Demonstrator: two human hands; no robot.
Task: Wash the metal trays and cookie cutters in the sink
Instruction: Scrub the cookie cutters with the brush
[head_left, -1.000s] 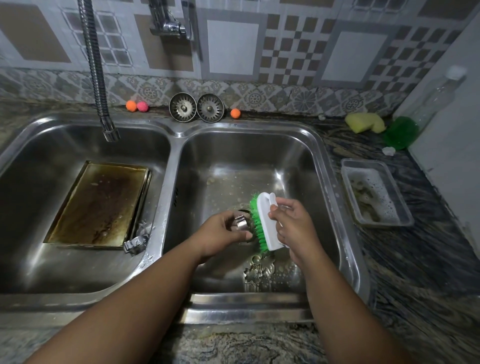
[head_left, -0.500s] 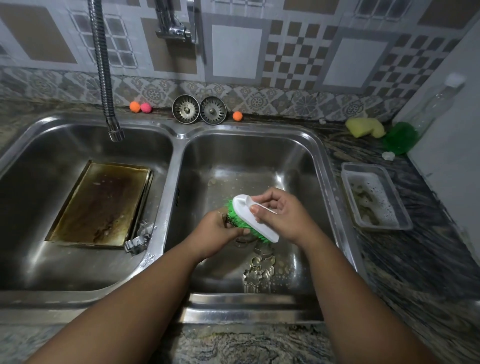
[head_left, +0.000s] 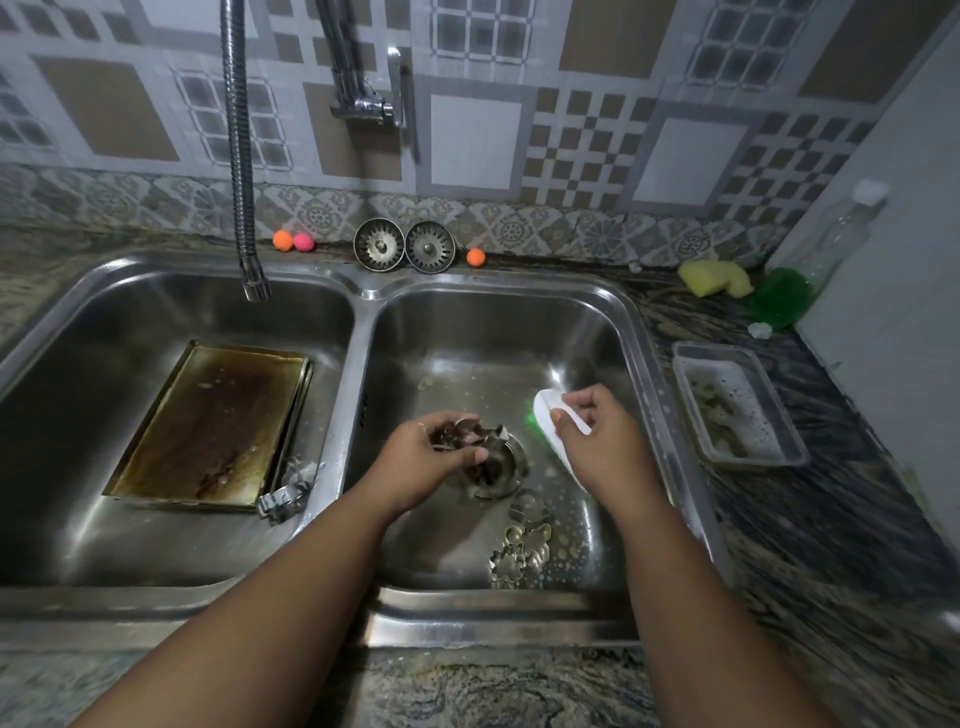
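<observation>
Judging from how things lie, the washing is only partly along. In the left basin (head_left: 78, 332) a metal tray (head_left: 208, 426) lies flat on the floor, its face brown and streaked with baked-on residue, so it looks to me not yet scrubbed. A second tray's edge seems to peek from under its right side (hard to be sure), and a lone cutter (head_left: 283, 501) rests at its near right corner. No water shows at the hose tap (head_left: 254, 283) that hangs over this basin. In the right basin (head_left: 519, 322) the left hand (head_left: 436, 460) is over the drain (head_left: 498, 470), fingers curled round a small cookie cutter (head_left: 467, 434), which I take to be the piece being worked on. Between the two forearms, near the front wall, a cluster of cutters (head_left: 522, 551) lies on the wet, soap-spotted floor; whether those are already scrubbed I cannot tell. The right hand (head_left: 602, 441) is apart from the left and grips a white-backed brush (head_left: 550, 415) with green bristles, which is clear of the held cutter. On the counter right of the sink, a clear plastic tub (head_left: 714, 347) holds sudsy water with something dark at the bottom, too murky to name. Rinsing, and the tray itself, look to be what is left
</observation>
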